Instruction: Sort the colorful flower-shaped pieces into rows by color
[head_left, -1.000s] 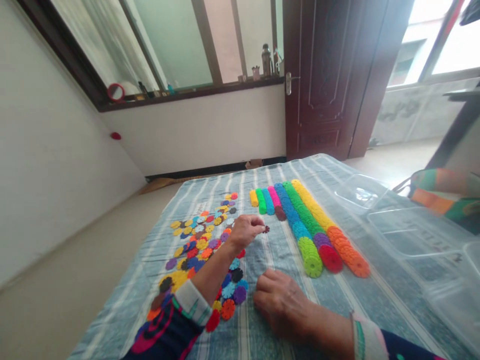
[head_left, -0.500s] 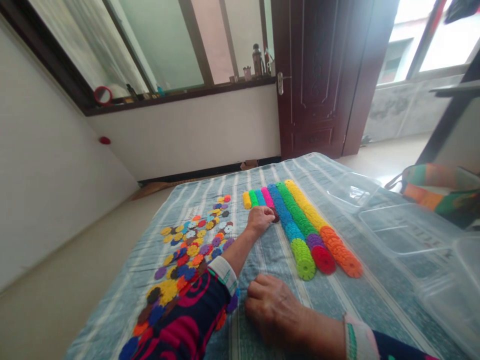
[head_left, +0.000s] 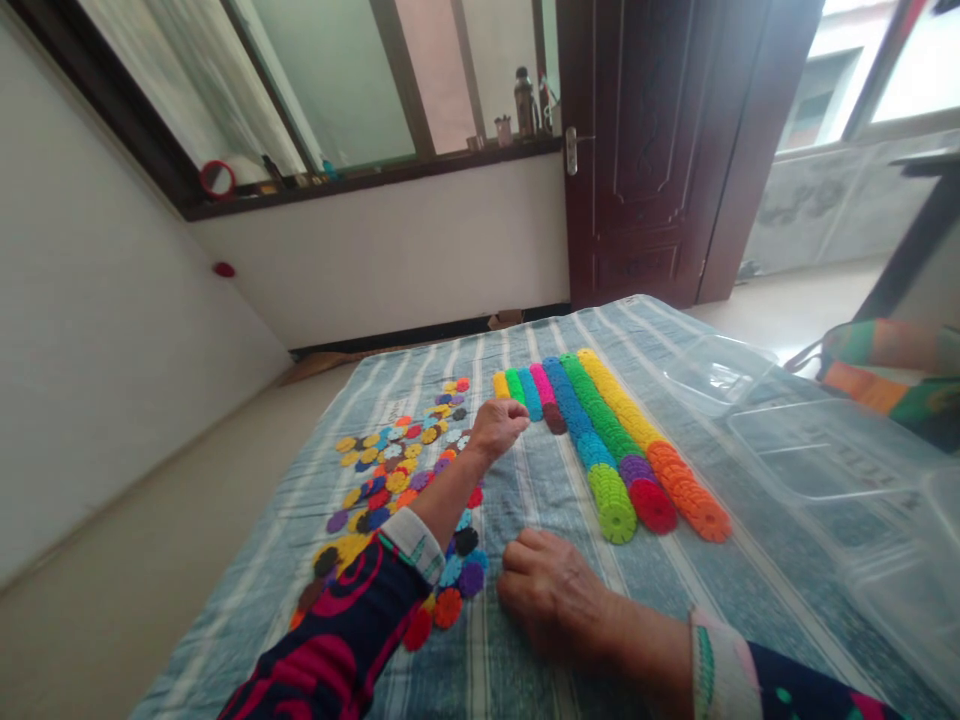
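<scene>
My left hand [head_left: 501, 425] is closed, fingertips together, just in front of the short yellow [head_left: 501, 384] and green rows of discs; no piece shows in it. A brown notched plastic disc [head_left: 555, 418] lies at the near end of the short pink row [head_left: 541, 382]. Beside it run longer rows of overlapping discs: a blue row [head_left: 571, 400] ending in lime green, a green row [head_left: 596, 413] ending in purple and red, and a yellow row [head_left: 619, 405] ending in orange. My right hand [head_left: 555, 590] rests curled on the cloth; what its fingers may hold is hidden.
Mixed loose discs [head_left: 397, 480] are spread on the left, partly under my left sleeve. Clear plastic containers [head_left: 795, 450] stand on the right of the striped cloth [head_left: 517, 650]. A colourful bag [head_left: 885, 370] is beyond them, and a brown door [head_left: 660, 150] at the back.
My left hand has drawn back to the left from the brown disc, which now shows at the end of the pink row. My right hand stays in place. The view has shifted slightly.
</scene>
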